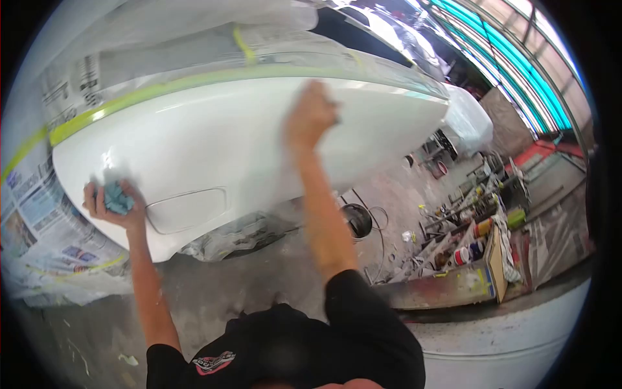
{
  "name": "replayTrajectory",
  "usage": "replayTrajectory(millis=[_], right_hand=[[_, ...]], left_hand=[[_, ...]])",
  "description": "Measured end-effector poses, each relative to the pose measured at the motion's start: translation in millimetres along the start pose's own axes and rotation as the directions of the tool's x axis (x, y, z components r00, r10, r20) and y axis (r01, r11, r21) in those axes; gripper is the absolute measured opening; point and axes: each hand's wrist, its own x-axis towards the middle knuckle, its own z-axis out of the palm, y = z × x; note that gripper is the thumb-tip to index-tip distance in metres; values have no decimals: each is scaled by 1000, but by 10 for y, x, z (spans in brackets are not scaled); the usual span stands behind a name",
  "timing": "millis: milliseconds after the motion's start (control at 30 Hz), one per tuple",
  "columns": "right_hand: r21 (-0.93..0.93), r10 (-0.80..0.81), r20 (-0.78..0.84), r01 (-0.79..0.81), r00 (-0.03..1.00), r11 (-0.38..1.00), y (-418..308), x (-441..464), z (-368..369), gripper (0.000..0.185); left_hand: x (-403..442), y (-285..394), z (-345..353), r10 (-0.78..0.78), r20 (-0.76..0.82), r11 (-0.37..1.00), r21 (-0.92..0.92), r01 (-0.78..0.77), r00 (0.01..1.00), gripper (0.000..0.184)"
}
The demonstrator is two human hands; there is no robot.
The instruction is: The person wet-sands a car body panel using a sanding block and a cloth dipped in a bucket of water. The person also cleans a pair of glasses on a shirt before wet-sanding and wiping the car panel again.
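Note:
A white car body panel (246,129) spans the view in front of me, with a rounded rectangular outline in its lower left part. My left hand (116,202) is at the panel's lower left, fingers curled around a crumpled blue-green cloth (118,197). Higher up, near the panel's top edge, my right hand (313,117) is closed and smeared by motion. Something small and dark shows at its right side, too blurred to name. Yellow-green masking tape (129,100) runs along the panel's upper edge.
Plastic sheeting (194,55) and printed paper (55,207) cover the surfaces around the panel. To the right stands a cluttered bench (447,288) with cans and tools. A black bucket (356,220) and a thin hose lie on the dusty floor (214,285).

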Motion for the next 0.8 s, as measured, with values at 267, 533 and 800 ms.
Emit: replayTrajectory(millis=[267,533,800], right_hand=[[123,-537,-29,536,843,835,-551,-339,153,36],[-52,-38,186,49,982,997,1502,559,-700,33],[-290,371,694,-232,617,929,2531,-3842,-2367,34]], left_hand=[[75,38,-30,76,31,996,50,-78,997,49],[38,3,-49,50,38,997,49,-52,998,56],[47,62,-276,-52,174,998,-33,58,983,52]])
